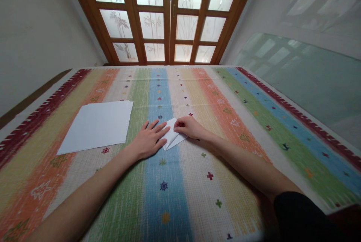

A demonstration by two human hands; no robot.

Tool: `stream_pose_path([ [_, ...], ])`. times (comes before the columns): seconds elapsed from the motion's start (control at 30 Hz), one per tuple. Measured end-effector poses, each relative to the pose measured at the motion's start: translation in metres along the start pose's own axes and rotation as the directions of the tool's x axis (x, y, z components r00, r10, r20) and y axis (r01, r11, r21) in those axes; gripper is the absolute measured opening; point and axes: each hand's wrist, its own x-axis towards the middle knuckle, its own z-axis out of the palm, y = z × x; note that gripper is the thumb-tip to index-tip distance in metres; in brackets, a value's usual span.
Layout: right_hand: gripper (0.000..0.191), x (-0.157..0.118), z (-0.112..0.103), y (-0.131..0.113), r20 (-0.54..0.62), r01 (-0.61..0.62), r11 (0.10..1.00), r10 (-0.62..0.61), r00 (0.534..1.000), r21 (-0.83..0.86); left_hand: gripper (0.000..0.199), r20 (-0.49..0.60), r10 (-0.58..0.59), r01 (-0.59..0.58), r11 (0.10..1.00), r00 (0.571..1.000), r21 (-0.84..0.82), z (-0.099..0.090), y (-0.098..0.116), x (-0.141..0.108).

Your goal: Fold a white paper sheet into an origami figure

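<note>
While the left hand (150,140) lies palm down just right of the stack of white paper sheets (97,127), its fingers are spread and straight, the tips resting along the near side of a folded white sheet (171,133). That folded sheet sits to the right of the stack, slightly nearer the person, with a diagonal crease and a pointed lower corner showing. Farther right of the stack, the right hand (189,127) has its thumb and index finger closed in a pinch on the folded sheet, the other fingers curled in. A black sleeve (299,212) covers the right upper arm. Beneath the stack spreads a striped tablecloth (163,208) in blue, green, orange, yellow, cream and dark red, printed with snowflakes, stars and crosses. Well beyond the stack stand wooden-framed doors (168,27), their frosted panes (152,22) patterned with bamboo-like plants.
</note>
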Motion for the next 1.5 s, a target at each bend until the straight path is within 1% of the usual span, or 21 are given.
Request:
stream_pose_path([
  [0.17, 0.003, 0.001, 0.001, -0.005, -0.050, -0.014, 1.000, 0.013, 0.999, -0.028, 0.056, 0.030, -0.053, 0.055, 0.998, 0.998, -0.041, 0.000, 0.006, 0.000],
  [0.27, 0.003, 0.002, 0.003, -0.008, -0.086, -0.051, 0.997, 0.046, 0.995, -0.058, 0.059, 0.014, -0.070, 0.071, 0.996, 0.997, -0.053, 0.001, 0.010, -0.001],
  [0.37, 0.004, 0.002, 0.006, -0.009, -0.113, -0.043, 0.995, 0.033, 0.993, -0.089, 0.061, -0.009, -0.066, 0.065, 0.996, 0.998, -0.055, 0.003, 0.011, -0.002],
  [0.57, 0.002, 0.001, 0.010, -0.004, -0.132, -0.039, 0.999, 0.034, 0.991, -0.036, 0.068, 0.017, -0.055, 0.056, 0.998, 0.998, -0.030, 0.004, 0.010, -0.004],
  [0.7, 0.005, 0.001, 0.014, 0.000, -0.157, -0.005, 0.998, -0.005, 0.988, -0.061, 0.074, 0.008, 0.001, -0.001, 1.000, 1.000, -0.007, 0.004, 0.011, -0.006],
  [0.83, 0.009, -0.001, 0.015, 0.002, -0.175, -0.001, 0.998, -0.010, 0.985, -0.064, 0.070, 0.012, 0.040, -0.040, 0.999, 0.999, 0.001, 0.004, 0.009, -0.009],
  [0.9, 0.009, -0.003, 0.013, 0.003, -0.167, 0.026, 0.996, -0.040, 0.985, -0.083, 0.068, 0.000, 0.042, -0.042, 0.999, 0.999, 0.003, 0.005, 0.008, -0.010],
  [1.0, 0.011, -0.007, 0.008, 0.006, -0.145, 0.106, 0.986, -0.125, 0.982, -0.126, 0.064, -0.007, 0.036, -0.036, 0.999, 0.999, -0.005, 0.005, 0.007, -0.010],
  [1.1, 0.014, -0.009, 0.004, 0.009, -0.114, 0.147, 0.971, -0.171, 0.979, -0.190, 0.059, -0.020, 0.003, -0.004, 1.000, 1.000, -0.028, 0.007, 0.010, -0.008],
  [1.17, 0.016, -0.007, 0.005, 0.009, -0.109, 0.129, 0.966, -0.156, 0.982, -0.225, 0.059, -0.038, -0.053, 0.052, 0.998, 0.998, -0.044, 0.009, 0.015, -0.006],
  [1.27, 0.019, -0.004, 0.007, 0.007, -0.132, 0.064, 0.964, -0.101, 0.986, -0.257, 0.058, -0.078, -0.121, 0.118, 0.992, 0.990, -0.051, 0.012, 0.023, -0.004],
  [1.4, 0.017, -0.003, 0.010, 0.001, -0.179, -0.032, 0.967, -0.014, 0.984, -0.252, 0.054, -0.123, -0.114, 0.110, 0.993, 0.986, -0.038, 0.013, 0.029, -0.005],
  [1.5, 0.017, -0.003, 0.010, -0.002, -0.202, -0.079, 0.965, 0.028, 0.979, -0.250, 0.056, -0.095, -0.111, 0.110, 0.994, 0.989, -0.018, 0.011, 0.031, -0.006],
])
